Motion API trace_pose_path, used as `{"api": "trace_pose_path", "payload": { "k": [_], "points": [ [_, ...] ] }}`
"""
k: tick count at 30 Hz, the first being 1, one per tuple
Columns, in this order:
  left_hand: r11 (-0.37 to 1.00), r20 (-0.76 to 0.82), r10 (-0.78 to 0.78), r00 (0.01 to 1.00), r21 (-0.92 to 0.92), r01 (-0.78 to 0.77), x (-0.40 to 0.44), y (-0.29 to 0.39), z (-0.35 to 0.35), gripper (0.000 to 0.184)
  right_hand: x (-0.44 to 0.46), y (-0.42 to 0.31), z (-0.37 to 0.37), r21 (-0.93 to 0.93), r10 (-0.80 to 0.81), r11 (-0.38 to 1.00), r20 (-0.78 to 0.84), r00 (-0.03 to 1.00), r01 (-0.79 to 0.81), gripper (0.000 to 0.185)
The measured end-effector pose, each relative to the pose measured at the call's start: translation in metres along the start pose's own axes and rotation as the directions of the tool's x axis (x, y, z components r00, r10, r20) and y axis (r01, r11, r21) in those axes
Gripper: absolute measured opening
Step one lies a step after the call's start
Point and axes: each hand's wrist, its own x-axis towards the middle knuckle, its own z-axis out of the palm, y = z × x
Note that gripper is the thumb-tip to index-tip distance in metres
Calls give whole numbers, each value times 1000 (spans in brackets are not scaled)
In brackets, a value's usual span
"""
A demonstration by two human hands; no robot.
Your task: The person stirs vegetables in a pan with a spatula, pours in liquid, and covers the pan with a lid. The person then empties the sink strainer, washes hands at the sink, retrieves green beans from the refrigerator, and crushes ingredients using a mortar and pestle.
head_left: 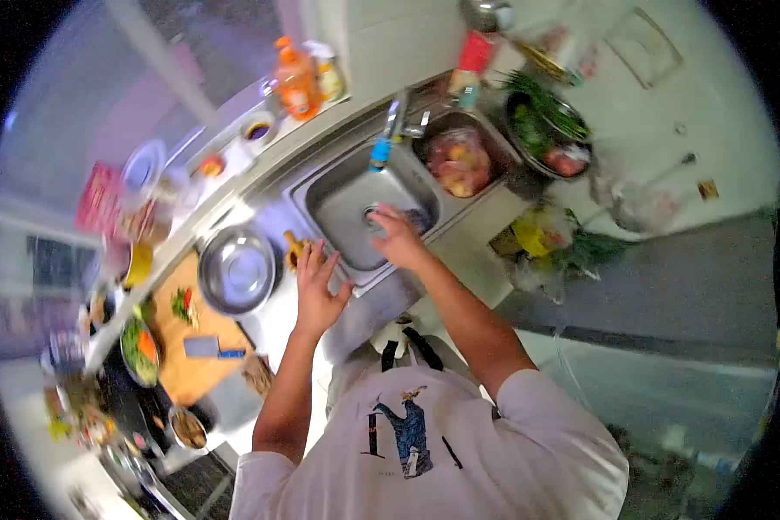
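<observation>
My left hand (320, 290) is raised near the left edge of the metal sink basin (329, 217), fingers spread and holding nothing. Just behind its fingertips lies a small yellowish-brown object (293, 243), partly hidden, whose kind I cannot make out. Over the basin's near side, my right hand (397, 240) has its fingers apart with nothing in them. Close to its fingertips is the drain (371, 211). A faucet (393, 121) with a blue tip (380, 153) reaches over the basin. In the second basin sits a clear plastic bag (459, 160) of reddish food.
Left of the sink stands a metal bowl (237, 269) beside a cutting board (169, 299) carrying a cleaver (203, 347). Bowls of vegetables (140, 351) and of greens (529, 130) flank the area. An orange bottle (295, 80) stands on the window ledge.
</observation>
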Motion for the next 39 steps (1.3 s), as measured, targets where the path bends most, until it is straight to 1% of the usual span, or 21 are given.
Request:
{"api": "trace_pose_path", "payload": {
  "k": [1, 2, 3, 5, 7, 9, 10, 12, 14, 16, 17, 19, 21, 22, 23, 25, 26, 29, 32, 35, 39],
  "points": [
    [993, 30, 89, 996, 73, -91, 15, 7, -7, 49, -8, 10, 5, 384, 67, 923, -70, 995, -36, 47],
    [995, 22, 91, 996, -53, -90, 18, -6, 5, 48, -10, 23, 1, 705, 144, 710, -128, 981, -12, 43],
    [985, 12, 115, 993, -128, -113, 20, -19, 15, 48, -23, 37, -14, 703, 210, 710, -153, 965, -43, 43],
    [981, 107, 154, 982, -132, -140, 24, -25, 27, 46, -68, 67, -79, 412, 261, 906, -356, 897, -100, 31],
    [953, 216, 135, 967, -296, -67, 21, -35, 48, 41, -123, 101, -144, 527, 372, 847, -483, 793, -76, 22],
    [936, 269, 242, 932, -319, -150, 20, -30, 64, 36, -197, 91, -254, 156, 260, 964, -731, 630, -218, 19],
    [932, 310, 260, 914, -328, -154, 18, -25, 72, 35, -235, 97, -299, -147, 36, 946, -837, 546, -289, 17],
    [937, 389, 251, 886, -327, -122, 15, -11, 83, 34, -296, 70, -379, -28, 151, 749, -965, 213, -662, 15],
    [921, 417, 327, 848, -341, -188, 18, 5, 98, 34, -363, 95, -450, -51, -23, 625, -999, 48, -779, 23],
    [872, 388, 429, 816, -412, -263, 13, 24, 105, 33, -431, 133, -509, -292, -325, 128, -915, 239, -948, 31],
    [871, 385, 436, 813, -409, -273, 12, 36, 108, 33, -446, 144, -528, -283, -326, 128, -917, 229, -950, 31],
    [872, 451, 426, 784, -435, -224, 7, 58, 116, 33, -470, 160, -549, -170, 141, 256, -967, 211, -951, 39],
    [868, 443, 463, 768, -403, -291, 1, 78, 122, 32, -479, 182, -561, -237, 162, 256, -945, 283, -937, 41],
    [884, 500, 397, 770, -435, -174, -5, 88, 125, 32, -485, 191, -563, -310, 185, 252, -914, 360, -917, 43],
    [888, 557, 331, 762, -457, -52, -12, 95, 128, 31, -491, 199, -564, -308, 185, 262, -914, 360, -915, 43],
    [881, 502, 355, 788, -462, -103, -30, 103, 145, 32, -478, 183, -564, -370, 171, 186, -900, 400, -910, 37],
    [883, 525, 370, 767, -456, -114, -37, 111, 150, 32, -449, 132, -542, -198, 187, 334, -944, 271, -921, 33],
    [908, 542, 339, 769, -401, -117, -55, 147, 160, 34, -456, 145, -540, -263, 54, 414, -949, 312, -871, 33],
    [890, 537, 345, 770, -447, -87, -68, 170, 180, 35, -456, 95, -516, -191, 124, 504, -949, 290, -842, 33],
    [832, 491, 490, 721, -511, -217, -69, 192, 201, 35, -481, 66, -487, -153, 90, 615, -961, 261, -774, 33],
    [869, 765, 404, 502, -492, 50, -65, 244, 214, 34, -572, 50, -463, -513, -160, 440, -852, 498, -737, 28]
  ]
}}
